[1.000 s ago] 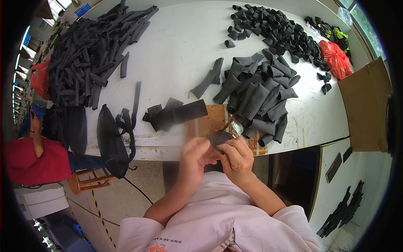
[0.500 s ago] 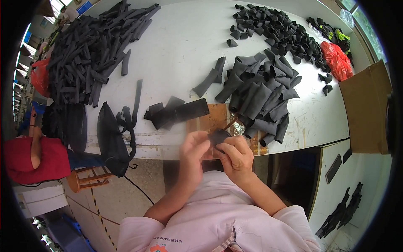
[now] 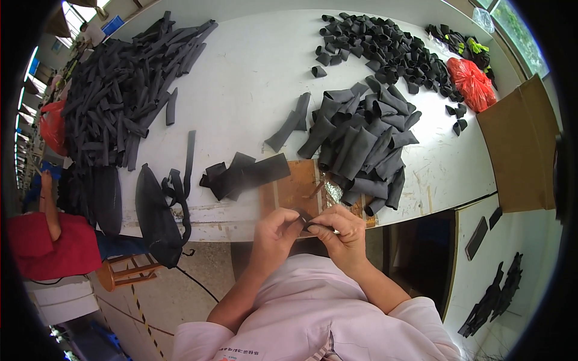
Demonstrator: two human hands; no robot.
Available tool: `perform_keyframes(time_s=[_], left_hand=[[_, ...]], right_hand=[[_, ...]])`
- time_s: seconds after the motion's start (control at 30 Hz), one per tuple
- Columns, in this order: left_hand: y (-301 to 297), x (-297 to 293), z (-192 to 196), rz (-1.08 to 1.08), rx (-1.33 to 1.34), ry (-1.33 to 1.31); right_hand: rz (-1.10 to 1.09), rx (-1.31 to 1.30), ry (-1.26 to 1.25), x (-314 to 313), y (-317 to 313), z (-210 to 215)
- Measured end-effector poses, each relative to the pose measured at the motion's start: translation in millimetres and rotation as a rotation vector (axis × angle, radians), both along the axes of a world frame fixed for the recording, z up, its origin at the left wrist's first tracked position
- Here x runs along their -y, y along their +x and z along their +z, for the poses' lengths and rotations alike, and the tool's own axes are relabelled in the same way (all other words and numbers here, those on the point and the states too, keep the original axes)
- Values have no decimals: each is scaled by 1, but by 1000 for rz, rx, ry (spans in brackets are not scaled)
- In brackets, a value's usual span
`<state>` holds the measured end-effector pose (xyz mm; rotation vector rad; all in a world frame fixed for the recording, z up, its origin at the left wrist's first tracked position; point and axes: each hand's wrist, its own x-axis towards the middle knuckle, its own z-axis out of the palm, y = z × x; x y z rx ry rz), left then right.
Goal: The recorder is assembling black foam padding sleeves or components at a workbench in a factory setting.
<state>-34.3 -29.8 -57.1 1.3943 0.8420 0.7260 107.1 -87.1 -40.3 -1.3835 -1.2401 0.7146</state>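
Observation:
Close to the table's front edge, my left hand point(image 3: 276, 236) and my right hand point(image 3: 341, 233) meet over a small dark fabric piece point(image 3: 306, 218). The fingers of both pinch it, and they cover most of its shape. Just beyond lies a brown board point(image 3: 283, 189) with a shiny taped patch. A heap of dark grey fabric tubes point(image 3: 361, 141) rests partly on the board's right side. To the left, several flat black fabric strips point(image 3: 247, 174) lie crossed over one another.
Long grey strips point(image 3: 120, 90) are piled far left; short black loops point(image 3: 385, 48) lie far right. A black bag-like piece point(image 3: 158, 210) hangs over the front edge. At right stand a red plastic bag point(image 3: 472, 84) and a cardboard box point(image 3: 521, 147). A person in red point(image 3: 54, 240) sits left.
The dark fabric piece has come nearer my body and shows less between my fingers. Both hands still pinch it. The whole view has shifted slightly.

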Motion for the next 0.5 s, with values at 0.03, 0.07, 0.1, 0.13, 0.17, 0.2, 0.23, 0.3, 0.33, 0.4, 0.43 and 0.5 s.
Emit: perform_keyframes(time_s=[0.03,0.07,0.1,0.13,0.17,0.2,0.23,0.3,0.33,0.4,0.43,0.5], left_hand=[[2,1,1,16,8,-13],[4,3,2,15,7,-13],[6,5,3,56,95,-131],[9,7,5,97,184,-250],[9,9,6,96,184,-250],[9,11,7,166,113,-178],[9,13,8,237,43,-106],[7,17,11,292,22,-47],[6,18,14,344,2,10],[3,18,26,291,30,-104],[2,18,32,239,59,-217],[4,15,37,217,59,-287]], right_hand=[[-41,92,28,0,-1,0],[-42,90,28,-1,-1,1],[-77,166,64,-1,-2,2],[-111,243,99,-1,-1,2],[-112,242,99,-1,-1,2],[-131,267,114,-1,-1,1],[-149,291,129,-1,-1,0],[-151,301,141,-1,-1,-1],[-156,312,151,0,-1,-1],[-160,333,173,-2,-1,-3],[-162,354,197,-2,-1,-4],[-152,372,219,-3,-1,-5]])
